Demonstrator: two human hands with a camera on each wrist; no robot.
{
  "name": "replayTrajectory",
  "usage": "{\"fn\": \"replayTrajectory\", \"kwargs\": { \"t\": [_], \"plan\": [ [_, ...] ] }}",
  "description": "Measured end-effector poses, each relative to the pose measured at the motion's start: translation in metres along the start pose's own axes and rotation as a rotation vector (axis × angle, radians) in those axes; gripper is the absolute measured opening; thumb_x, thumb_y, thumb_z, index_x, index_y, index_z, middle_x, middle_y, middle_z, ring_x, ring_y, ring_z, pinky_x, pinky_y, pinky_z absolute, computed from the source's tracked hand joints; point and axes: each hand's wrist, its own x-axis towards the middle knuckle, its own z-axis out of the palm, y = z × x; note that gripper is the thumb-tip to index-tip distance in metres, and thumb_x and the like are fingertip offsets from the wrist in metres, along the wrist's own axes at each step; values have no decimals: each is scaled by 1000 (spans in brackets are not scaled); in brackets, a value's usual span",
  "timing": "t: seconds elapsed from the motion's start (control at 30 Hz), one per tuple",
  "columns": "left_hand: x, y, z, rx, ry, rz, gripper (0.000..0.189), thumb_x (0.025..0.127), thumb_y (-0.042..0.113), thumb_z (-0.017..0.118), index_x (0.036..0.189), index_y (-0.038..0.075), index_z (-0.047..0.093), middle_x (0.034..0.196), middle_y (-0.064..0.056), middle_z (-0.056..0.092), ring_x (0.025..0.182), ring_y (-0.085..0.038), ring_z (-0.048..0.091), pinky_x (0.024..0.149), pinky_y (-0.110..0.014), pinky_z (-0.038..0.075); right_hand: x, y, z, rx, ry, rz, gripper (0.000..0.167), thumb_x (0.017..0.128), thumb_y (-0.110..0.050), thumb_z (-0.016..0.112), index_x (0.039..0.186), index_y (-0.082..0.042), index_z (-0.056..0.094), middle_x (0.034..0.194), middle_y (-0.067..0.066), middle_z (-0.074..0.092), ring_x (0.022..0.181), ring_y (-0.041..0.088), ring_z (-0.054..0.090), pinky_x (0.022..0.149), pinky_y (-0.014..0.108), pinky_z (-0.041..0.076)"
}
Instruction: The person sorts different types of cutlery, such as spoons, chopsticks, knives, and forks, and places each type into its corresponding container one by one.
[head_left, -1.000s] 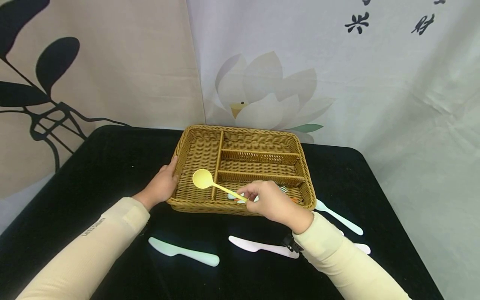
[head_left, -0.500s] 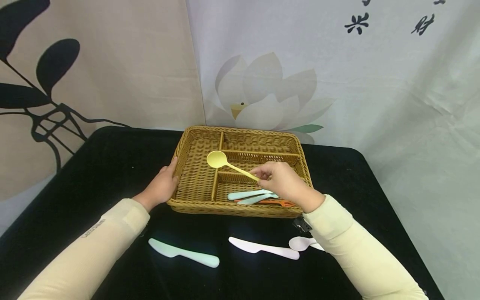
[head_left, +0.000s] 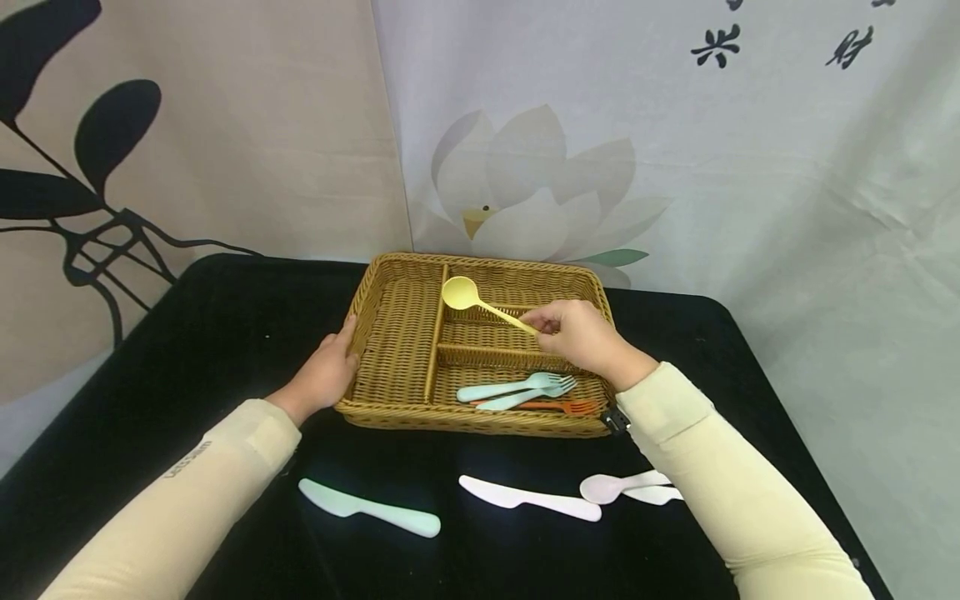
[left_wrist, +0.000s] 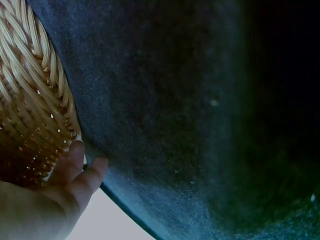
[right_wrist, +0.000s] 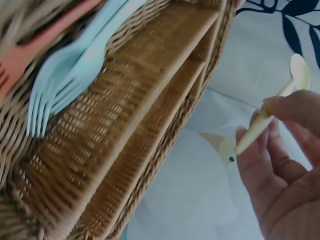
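My right hand (head_left: 581,337) pinches the handle of a yellow spoon (head_left: 461,293) between thumb and fingers. The spoon hangs above the right compartments of a brown woven basket (head_left: 397,333), its bowl pointing left and away. In the right wrist view, the spoon (right_wrist: 255,132) angles up from the fingertips. My left hand (head_left: 322,367) rests against the basket's outer left side. In the left wrist view, its fairly straight fingers (left_wrist: 87,182) touch the woven wall (left_wrist: 42,85). Two mint forks (head_left: 502,388) and an orange fork (head_left: 579,407) lie in the front right compartment.
On the black-covered table (head_left: 225,333), a mint knife (head_left: 367,507) and a pale pink knife (head_left: 525,497) lie before the basket. A pale pink spoon (head_left: 602,489) and another pale utensil (head_left: 651,495) are partly hidden by my right sleeve. A printed cloth (head_left: 300,125) hangs behind.
My right hand has carried the yellow spoon away from me and to the right, from over the front of the basket towards its rear compartments. The left hand has stayed at the basket's side.
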Motion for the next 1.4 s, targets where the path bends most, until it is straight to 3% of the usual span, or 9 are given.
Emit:
{"fn": "replayTrajectory", "kwargs": {
  "t": [0.3,0.47,0.93,1.1,1.27,1.4],
  "plan": [
    [-1,2,-1,-3,-2,-1,61,102,10,31,153,-1,-2,138,-36,29,116,-42,43,99,-57,37,17,14,-6,-19,-30,91,33,89,-1,61,121,-7,68,96,9,67,73,20,54,60,31,41],
    [0,0,0,2,-3,5,61,103,10,31,153,-1,-2,139,-36,28,119,-43,41,102,-58,35,27,25,-5,-67,-22,85,32,88,-1,61,119,-7,68,94,7,66,75,20,56,64,33,42],
    [0,0,0,9,3,8,62,102,10,32,153,0,-1,136,-35,31,109,-41,46,94,-55,42,51,48,-2,-175,-15,118,34,88,1,63,121,-6,67,104,12,66,84,23,59,72,38,45],
    [0,0,-1,5,1,2,62,103,10,32,154,1,-2,135,-35,32,106,-40,47,90,-53,44,58,52,-2,-226,-19,122,30,90,-1,63,119,-5,68,102,11,68,77,21,56,72,37,43],
    [-1,0,-1,-20,-9,-7,62,103,10,31,154,2,-3,138,-35,29,114,-42,44,98,-57,39,63,56,-2,-255,-46,136,28,92,0,59,117,-4,70,108,13,69,70,19,49,68,35,36],
    [0,0,0,-15,-8,-8,62,103,10,32,154,2,-3,140,-35,28,122,-45,40,103,-58,34,65,59,-2,-247,-74,158,30,92,3,56,119,-4,69,117,15,67,84,23,59,72,36,42]
  ]
}}
